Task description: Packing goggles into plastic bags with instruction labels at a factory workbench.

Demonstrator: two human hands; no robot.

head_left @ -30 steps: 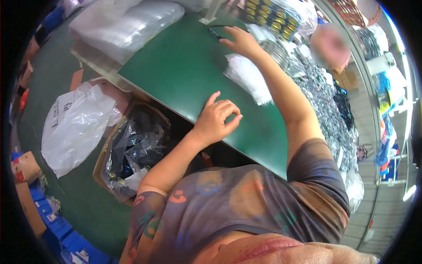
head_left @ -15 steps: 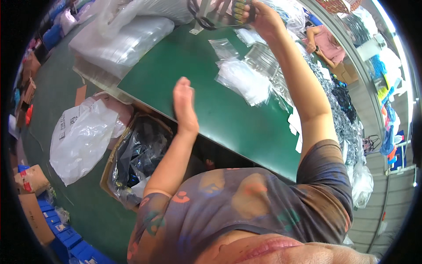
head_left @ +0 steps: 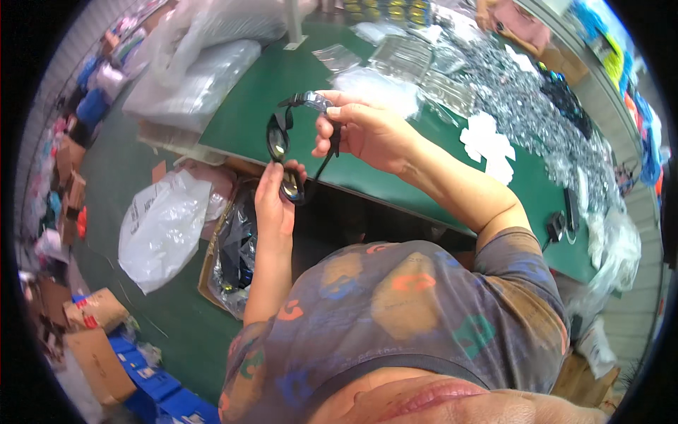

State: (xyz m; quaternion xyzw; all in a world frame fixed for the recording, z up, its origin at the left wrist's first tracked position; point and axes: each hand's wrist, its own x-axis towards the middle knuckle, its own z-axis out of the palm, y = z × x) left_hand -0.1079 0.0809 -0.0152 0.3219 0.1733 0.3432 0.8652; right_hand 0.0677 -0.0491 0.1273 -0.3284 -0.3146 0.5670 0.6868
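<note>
Above the green tabletop's [head_left: 296,78] near edge, both hands hold dark swim goggles [head_left: 281,152] upright: the left hand [head_left: 274,201] pinches the lower lens, the right hand [head_left: 364,131] grips the strap above.

Both hands hold swim goggles [head_left: 284,152] — above green table [head_left: 254,106].

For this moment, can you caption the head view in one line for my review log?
Both hands hold black swim goggles above a green table: left hand at a lens, right hand gripping the strap.

Black goggles [head_left: 286,152] — green table [head_left: 282,85] (plain)
</note>
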